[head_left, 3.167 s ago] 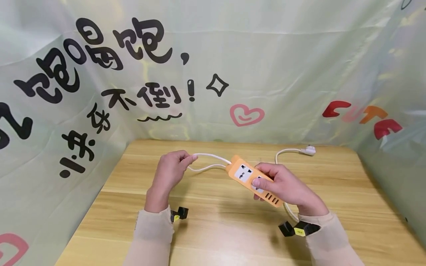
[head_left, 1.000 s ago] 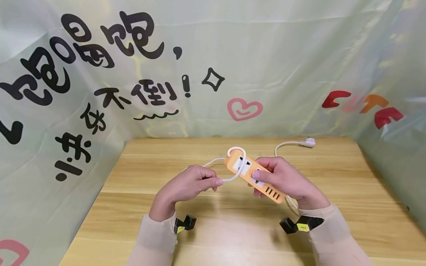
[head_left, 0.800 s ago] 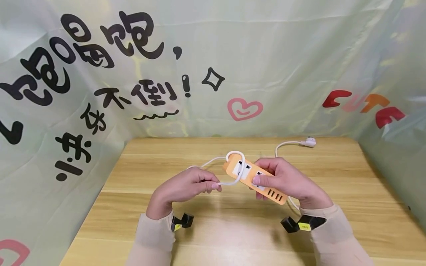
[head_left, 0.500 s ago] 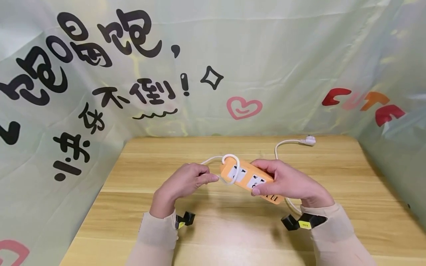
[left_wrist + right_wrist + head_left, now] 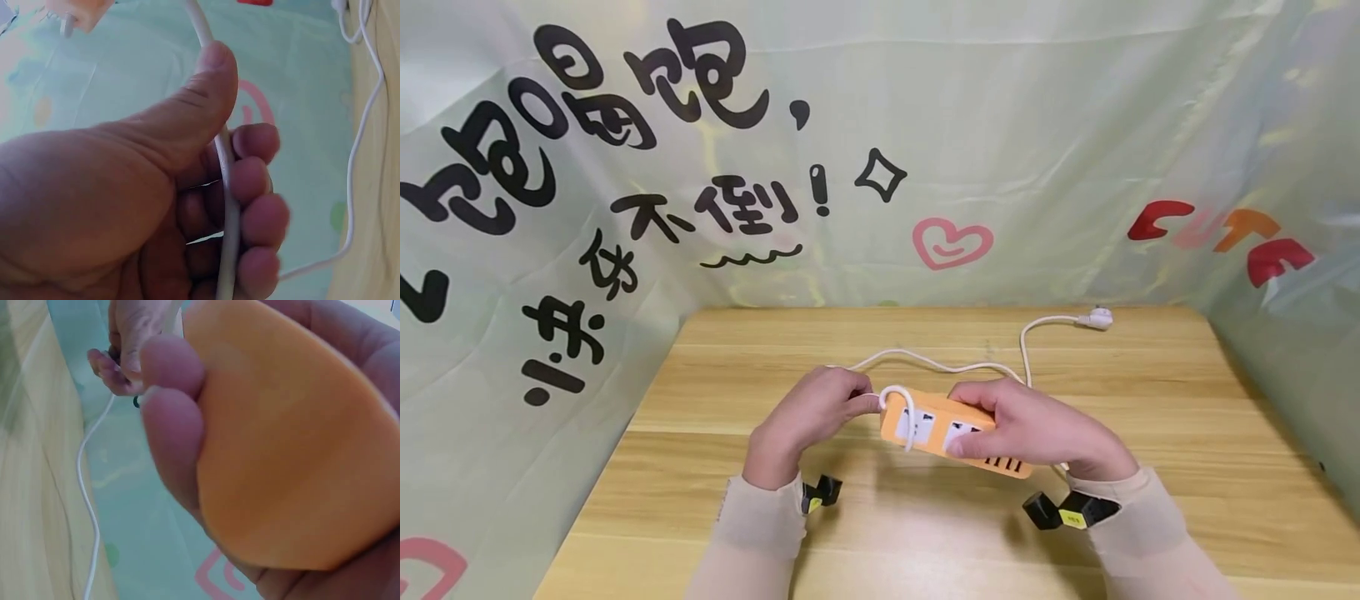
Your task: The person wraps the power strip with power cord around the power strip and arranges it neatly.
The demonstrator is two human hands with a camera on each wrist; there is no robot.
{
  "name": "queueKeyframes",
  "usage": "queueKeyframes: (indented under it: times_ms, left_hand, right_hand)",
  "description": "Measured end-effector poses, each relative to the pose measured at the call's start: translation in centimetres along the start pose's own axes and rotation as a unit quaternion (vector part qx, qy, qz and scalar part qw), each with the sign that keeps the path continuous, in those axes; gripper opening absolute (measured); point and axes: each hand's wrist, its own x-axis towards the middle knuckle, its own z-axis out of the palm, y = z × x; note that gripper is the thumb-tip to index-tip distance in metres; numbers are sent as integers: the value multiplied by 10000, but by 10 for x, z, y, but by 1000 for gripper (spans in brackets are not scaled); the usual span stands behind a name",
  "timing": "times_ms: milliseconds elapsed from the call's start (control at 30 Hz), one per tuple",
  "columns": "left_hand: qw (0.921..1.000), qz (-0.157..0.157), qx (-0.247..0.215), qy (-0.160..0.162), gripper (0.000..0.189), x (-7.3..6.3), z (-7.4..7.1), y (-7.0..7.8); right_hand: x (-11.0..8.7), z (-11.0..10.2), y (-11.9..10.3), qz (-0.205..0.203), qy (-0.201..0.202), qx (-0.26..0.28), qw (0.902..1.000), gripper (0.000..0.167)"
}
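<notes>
My right hand (image 5: pixel 1030 423) grips an orange power strip (image 5: pixel 938 435) with white sockets, thumb on its face, above the table. In the right wrist view my fingers (image 5: pixel 172 428) curl around the plain orange side of the power strip (image 5: pixel 294 444). A white cord (image 5: pixel 912 421) leaves the strip's left end and loops over its face. Just left of that end, my left hand (image 5: pixel 816 421) holds the cord. The left wrist view shows the cord (image 5: pixel 229 250) running under the thumb and inside the curled fingers of my left hand (image 5: pixel 156 162).
More white cord (image 5: pixel 955 367) trails across the wooden table (image 5: pixel 737 533) behind the strip. Its white plug (image 5: pixel 1097 318) lies near the back right edge. A printed curtain (image 5: pixel 1045 167) stands behind and beside the table.
Over the last second the strip has come lower, moved left and turned more level. My left hand has drawn slightly back left, and the cord loop now lies closer to the strip's face.
</notes>
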Motion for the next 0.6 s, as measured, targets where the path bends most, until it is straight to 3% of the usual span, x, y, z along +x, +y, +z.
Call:
queueKeyframes:
  times_ms: [200, 400, 600]
  left_hand:
    - [9993, 364, -44, 33, 19, -1, -2, 3]
    - [9957, 767, 288, 437, 15, -4, -5, 5]
    - [9923, 783, 731, 614, 25, -8, -3, 16]
  right_hand:
    - [1, 6, -1, -270, -92, -330, 9990, 17]
    - [-2, 9, -1, -484, -417, -605, 9961, 26]
    - [-1, 13, -4, -397, -562, -1188, 9905, 21]
